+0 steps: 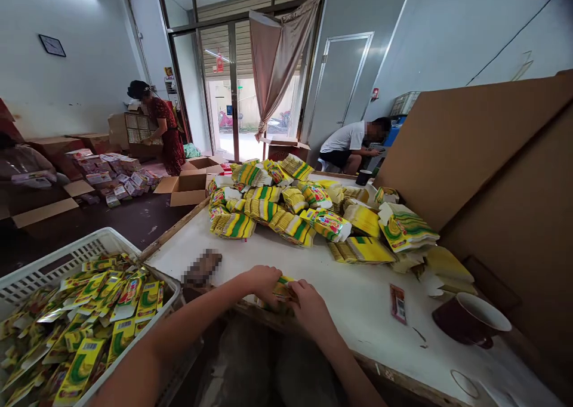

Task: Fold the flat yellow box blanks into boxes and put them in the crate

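Observation:
Both hands meet at the near edge of the white table [313,281]. My left hand [264,281] curls over the left side of a yellow and green cardboard box [283,284], fingers bent round it. From the right, my right hand [308,304] grips the same box with its fingertips at the end. Much of the box is hidden behind the fingers, so I cannot tell whether it is folded flat or opened up. Beyond the hands lies a big heap of flat yellow and green boxes [262,207], stacked in bundles.
A white plastic basket [111,235] full of yellow boxes stands at the left. On the table's right are a dark mug [470,320], a small red packet [397,304] and a large cardboard sheet [474,144]. Open cartons [190,189] and several other people are farther back.

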Available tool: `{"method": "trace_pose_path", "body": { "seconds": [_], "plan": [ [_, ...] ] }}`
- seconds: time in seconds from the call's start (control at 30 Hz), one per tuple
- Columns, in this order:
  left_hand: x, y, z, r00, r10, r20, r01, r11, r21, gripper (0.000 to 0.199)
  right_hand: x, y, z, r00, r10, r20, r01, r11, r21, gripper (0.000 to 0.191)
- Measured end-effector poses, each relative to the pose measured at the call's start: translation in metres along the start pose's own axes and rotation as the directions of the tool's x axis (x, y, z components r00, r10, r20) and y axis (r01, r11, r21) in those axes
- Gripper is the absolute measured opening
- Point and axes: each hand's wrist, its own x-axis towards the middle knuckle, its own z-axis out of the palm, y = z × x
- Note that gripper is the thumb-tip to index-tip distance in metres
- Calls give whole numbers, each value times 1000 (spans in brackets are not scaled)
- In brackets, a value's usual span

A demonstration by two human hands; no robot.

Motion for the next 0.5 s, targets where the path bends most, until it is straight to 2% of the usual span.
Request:
{"method": "trace_pose_path", "body": {
  "seconds": [0.13,0.23,0.3,0.33,0.37,0.4,0.43,0.47,0.5],
  "plan": [
    [-6,4,15,997,29,-78,-30,999,-11,85,-3,-4,-1,1000,15,19,-15,1000,10,26],
    [-8,3,19,991,15,-131,-24,998,-63,92,0,-8,1,998,64,10,-64,998,7,26],
    [-13,3,19,972,47,-232,-72,992,-101,103,3,-8,2,994,108,-5,-108,994,35,30],
    [-18,4,18,946,73,-316,-114,987,-114,108,5,-6,1,992,126,-16,-125,990,66,31],
    [-24,5,17,901,93,-423,-159,980,-122,112,6,-3,0,990,138,-29,-135,985,112,30],
    [-32,7,17,829,94,-552,-197,972,-130,111,7,0,-2,989,143,-43,-133,975,179,30],
    [-40,10,18,722,58,-689,-221,963,-151,106,7,3,-5,988,143,-62,-122,956,268,28],
    [-49,15,19,583,-26,-812,-238,950,-201,98,7,6,-8,986,142,-85,-101,922,373,27],
    [-57,21,21,426,-152,-892,-266,921,-284,89,5,6,-11,983,143,-111,-73,872,484,27]
  ]
}}
